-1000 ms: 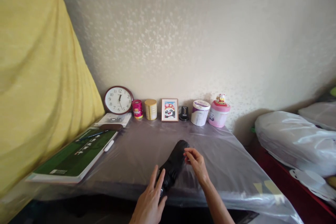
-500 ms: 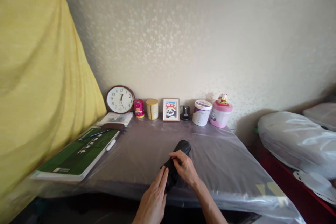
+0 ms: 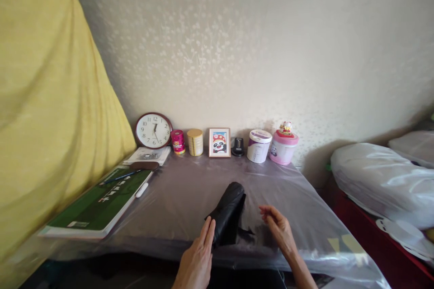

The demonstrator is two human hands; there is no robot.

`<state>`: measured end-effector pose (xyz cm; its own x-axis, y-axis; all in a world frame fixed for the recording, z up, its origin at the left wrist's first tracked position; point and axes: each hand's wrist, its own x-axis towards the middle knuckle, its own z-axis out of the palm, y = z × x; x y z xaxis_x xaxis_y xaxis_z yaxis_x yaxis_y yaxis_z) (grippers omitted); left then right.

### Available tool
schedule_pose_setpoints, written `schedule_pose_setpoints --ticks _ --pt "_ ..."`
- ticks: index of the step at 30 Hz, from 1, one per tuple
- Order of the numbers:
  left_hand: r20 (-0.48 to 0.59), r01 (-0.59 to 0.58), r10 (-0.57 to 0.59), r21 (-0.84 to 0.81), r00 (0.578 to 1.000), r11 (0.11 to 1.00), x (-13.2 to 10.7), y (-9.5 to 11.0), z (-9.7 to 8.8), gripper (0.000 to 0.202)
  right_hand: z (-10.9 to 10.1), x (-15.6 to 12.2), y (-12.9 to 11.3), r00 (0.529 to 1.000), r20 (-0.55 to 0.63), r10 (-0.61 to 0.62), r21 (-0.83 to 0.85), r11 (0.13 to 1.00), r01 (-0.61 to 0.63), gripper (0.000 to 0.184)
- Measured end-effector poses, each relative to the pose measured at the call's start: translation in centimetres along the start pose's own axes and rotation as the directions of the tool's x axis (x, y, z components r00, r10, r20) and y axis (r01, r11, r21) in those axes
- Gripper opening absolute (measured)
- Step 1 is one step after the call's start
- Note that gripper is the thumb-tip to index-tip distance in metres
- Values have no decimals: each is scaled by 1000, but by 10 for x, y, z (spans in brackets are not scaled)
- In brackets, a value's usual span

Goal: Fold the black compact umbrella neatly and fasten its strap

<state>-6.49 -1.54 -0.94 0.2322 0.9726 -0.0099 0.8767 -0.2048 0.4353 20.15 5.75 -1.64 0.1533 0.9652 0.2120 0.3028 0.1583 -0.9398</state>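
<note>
1. Head view: the black bundle, which we take for a folded umbrella, lies slantwise near the front edge of the plastic-covered table, its rounded end pointing away from us and slightly right.
2. Our left hand rests against the near left side of the bundle, two fingers straight and side by side; they are laid along it rather than wrapped round, and we cannot see the thumb.
3. Our right hand is apart from the bundle, over the table to its right, fingers loosely bent. We see nothing in it, but cannot tell whether the fingertips meet.
4. We judge the bundle light enough for one hand, soft on the surface and probably stiffer at the core. The smooth cloth may slip under dry fingers, and the plastic below could let it slide or roll.
5. A dark flap hangs off its right side, with a thin tab beside it. These look floppy, best pinched at their edges.
6. For steady hold, we would grip round the thick middle, pressing gently, since any thin ribs inside could bend.
</note>
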Motion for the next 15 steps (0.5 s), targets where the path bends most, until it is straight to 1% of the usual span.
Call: schedule_pose_setpoints --ticks 1,3,5,6,7,9,10,11,12,13,14,15 --pt "-1 6 -6 -25 1000 1000 1 -1 0 74 -1 0 4 1000 -16 8 0 1000 -8 30" --pt "-43 3 -8 -120 999 993 3 -5 -1 72 -3 0 10 999 -38 25 15 1000 -25 31" --pt "-89 15 -41 -269 995 963 6 -11 -2 69 -4 -1 14 998 -44 41 34 999 -39 32" --pt "-73 54 -86 -366 994 929 8 -15 -3 68 -4 -1 16 998 -40 47 39 998 -45 33" --pt "-20 112 -137 -471 990 875 10 -20 -4 66 -4 -1 17 998 -31 51 35 998 -50 33" --pt "142 256 -215 -635 966 729 13 -30 -6 65 -5 0 21 999 -17 51 11 999 -51 32" --pt "193 317 -254 -669 948 673 14 -35 -7 64 -6 0 23 999 -15 49 -2 999 -49 32" --pt "193 335 -281 -675 940 657 15 -39 -8 64 -6 0 24 999 -15 49 -10 999 -49 32" --pt "135 319 -309 -650 941 689 15 -43 -9 63 -6 1 25 999 -13 49 -12 999 -49 31" --pt "17 257 -306 -591 952 765 14 -47 -10 61 -6 1 27 999 -10 50 -7 999 -50 31" --pt "-106 188 -274 -496 956 848 13 -49 -12 58 -5 1 27 999 -7 52 1 999 -52 32" --pt "-208 124 -215 -379 954 917 11 -49 -14 56 -5 1 28 998 -4 55 7 998 -55 32"
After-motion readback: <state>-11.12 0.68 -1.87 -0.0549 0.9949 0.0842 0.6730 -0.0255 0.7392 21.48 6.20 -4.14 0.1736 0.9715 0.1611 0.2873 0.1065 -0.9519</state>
